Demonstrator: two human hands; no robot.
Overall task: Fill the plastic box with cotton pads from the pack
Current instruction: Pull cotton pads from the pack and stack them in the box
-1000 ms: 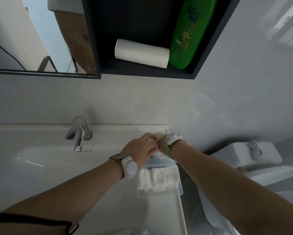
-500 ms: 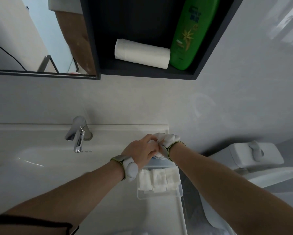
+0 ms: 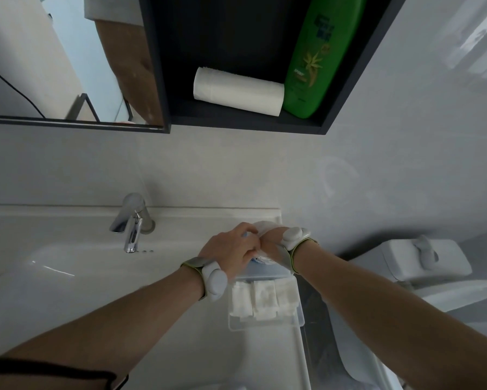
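Single head-worn wide-angle view, forward and steeply down, close over the sink [image 3: 68, 277] counter

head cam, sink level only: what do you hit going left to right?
Sink basin → faucet → left hand → right hand, both gripping the cotton pad pack → toilet tank. The plastic box lies nearer the camera, below the hands, so it is left out of the order.

Glossy chrome faucet [image 3: 131, 223], clear plastic box [image 3: 266, 323], fluffy cotton pads [image 3: 262, 301], glossy ceramic sink [image 3: 68, 266].
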